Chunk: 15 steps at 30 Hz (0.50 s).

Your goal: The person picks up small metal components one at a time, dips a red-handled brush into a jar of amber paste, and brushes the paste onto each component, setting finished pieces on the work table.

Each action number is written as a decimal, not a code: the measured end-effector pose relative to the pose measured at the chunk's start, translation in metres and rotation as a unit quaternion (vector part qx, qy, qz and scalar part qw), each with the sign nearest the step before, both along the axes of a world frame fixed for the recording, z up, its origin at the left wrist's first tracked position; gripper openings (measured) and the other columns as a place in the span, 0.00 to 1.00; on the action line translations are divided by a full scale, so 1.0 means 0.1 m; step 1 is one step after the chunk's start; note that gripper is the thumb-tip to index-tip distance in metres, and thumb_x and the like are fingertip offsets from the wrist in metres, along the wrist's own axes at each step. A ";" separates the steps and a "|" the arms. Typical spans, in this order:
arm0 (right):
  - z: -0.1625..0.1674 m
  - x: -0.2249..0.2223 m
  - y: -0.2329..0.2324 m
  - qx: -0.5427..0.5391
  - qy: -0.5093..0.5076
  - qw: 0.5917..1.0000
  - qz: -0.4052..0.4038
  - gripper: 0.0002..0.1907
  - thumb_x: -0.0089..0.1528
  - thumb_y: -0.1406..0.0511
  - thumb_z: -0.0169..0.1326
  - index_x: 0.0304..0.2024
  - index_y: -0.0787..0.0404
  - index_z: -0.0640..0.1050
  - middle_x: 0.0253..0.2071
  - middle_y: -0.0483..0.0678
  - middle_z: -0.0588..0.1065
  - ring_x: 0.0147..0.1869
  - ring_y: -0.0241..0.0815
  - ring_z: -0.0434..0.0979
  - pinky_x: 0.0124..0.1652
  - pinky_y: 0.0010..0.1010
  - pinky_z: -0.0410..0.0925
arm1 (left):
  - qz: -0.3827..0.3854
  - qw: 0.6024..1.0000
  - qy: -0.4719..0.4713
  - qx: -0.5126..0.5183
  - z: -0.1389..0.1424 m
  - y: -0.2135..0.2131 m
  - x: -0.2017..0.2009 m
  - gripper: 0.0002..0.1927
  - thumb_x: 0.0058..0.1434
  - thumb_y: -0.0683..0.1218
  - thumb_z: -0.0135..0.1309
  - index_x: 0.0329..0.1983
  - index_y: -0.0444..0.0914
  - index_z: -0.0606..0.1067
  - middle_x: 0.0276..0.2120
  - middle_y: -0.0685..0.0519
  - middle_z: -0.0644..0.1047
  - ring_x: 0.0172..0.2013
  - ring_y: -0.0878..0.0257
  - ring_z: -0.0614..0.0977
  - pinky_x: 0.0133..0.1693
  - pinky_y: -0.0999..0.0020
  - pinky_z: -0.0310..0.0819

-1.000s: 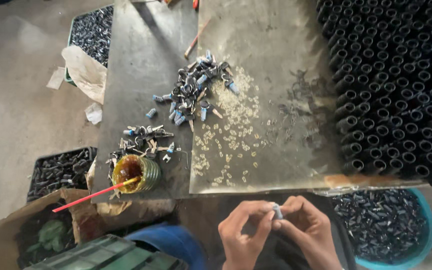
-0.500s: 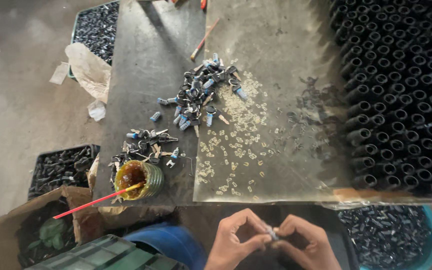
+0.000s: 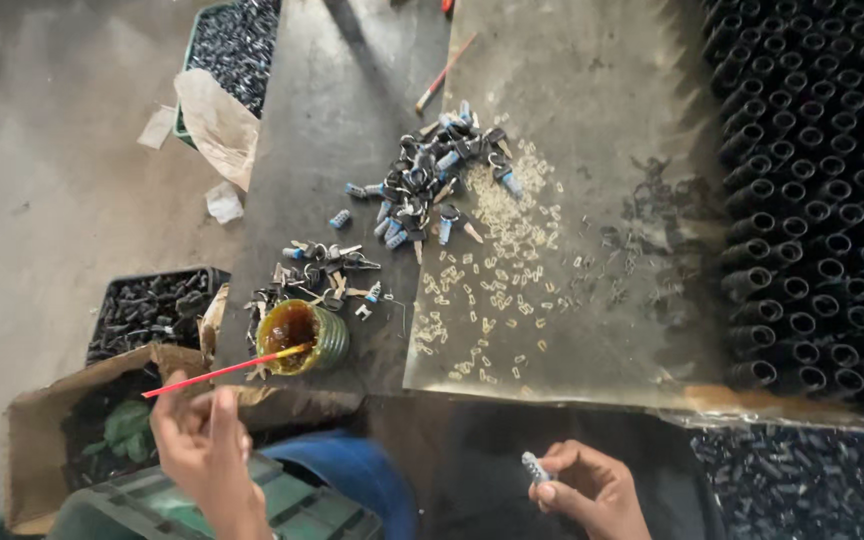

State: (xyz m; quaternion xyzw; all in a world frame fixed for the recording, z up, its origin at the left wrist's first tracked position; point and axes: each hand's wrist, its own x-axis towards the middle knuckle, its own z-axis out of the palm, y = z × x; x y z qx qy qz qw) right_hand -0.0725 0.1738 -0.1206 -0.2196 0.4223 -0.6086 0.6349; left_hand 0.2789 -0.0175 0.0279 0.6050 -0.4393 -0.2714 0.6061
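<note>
Your two hands have come apart since half a second ago, when both were joined over one small part at the lower edge of the view. Your left hand has now gone out to the left and up, to the near end of the thin red stick that lies across the small round green tin of amber grease. The grip of that hand is loosely open, the fingers spread around the stick's end; whether they have yet closed on it cannot be told.

Your right hand keeps the part alone: a small ribbed grey metal pin, pinched between thumb and fingers, its ribbed end standing clear up and to the left of the knuckles. By judgement, the joint handling of the pin is over and the work has passed to the grease.

The pin is well apart from the tin and the stick, low over the dark gap below the worktop's near edge. On the worktop lie a heap of blue-and-black small parts, scattered pale clips and rows of black tubes.
</note>
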 end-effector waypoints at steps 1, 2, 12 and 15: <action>0.00 0.00 0.00 0.007 0.005 1.000 0.001 0.09 0.54 0.79 0.63 0.36 0.70 0.79 0.34 0.56 0.78 0.34 0.44 0.81 0.31 0.32 0.73 | -0.007 1.000 0.008 -0.002 0.05 -0.06 -0.04 0.18 0.67 0.42 0.57 0.59 0.38 0.71 0.34 0.55 0.75 0.23 0.76 0.68 0.21 0.81 0.56; 0.00 0.01 0.00 0.015 0.008 1.000 0.002 0.09 0.54 0.78 0.62 0.37 0.69 0.79 0.34 0.56 0.78 0.33 0.43 0.80 0.31 0.31 0.72 | -0.013 1.000 0.013 -0.003 0.10 -0.11 -0.11 0.13 0.70 0.42 0.57 0.57 0.36 0.73 0.33 0.56 0.74 0.24 0.77 0.69 0.23 0.81 0.56; 0.18 0.05 -0.03 0.014 -0.030 0.999 -0.017 0.12 0.59 0.73 0.57 0.46 0.71 0.78 0.36 0.57 0.79 0.38 0.45 0.79 0.39 0.36 0.72 | 0.045 0.985 0.064 -0.153 0.63 0.28 -0.61 0.07 0.77 0.45 0.49 0.46 0.35 0.73 0.33 0.53 0.76 0.22 0.73 0.69 0.21 0.77 0.57; 0.44 0.08 -0.09 0.014 -0.058 0.998 -0.031 0.11 0.60 0.71 0.58 0.45 0.69 0.76 0.37 0.54 0.77 0.38 0.44 0.78 0.39 0.35 0.72 | -0.014 0.964 0.211 -0.159 0.64 0.43 -0.93 0.06 0.74 0.45 0.51 0.46 0.36 0.72 0.32 0.53 0.74 0.23 0.71 0.71 0.21 0.76 0.60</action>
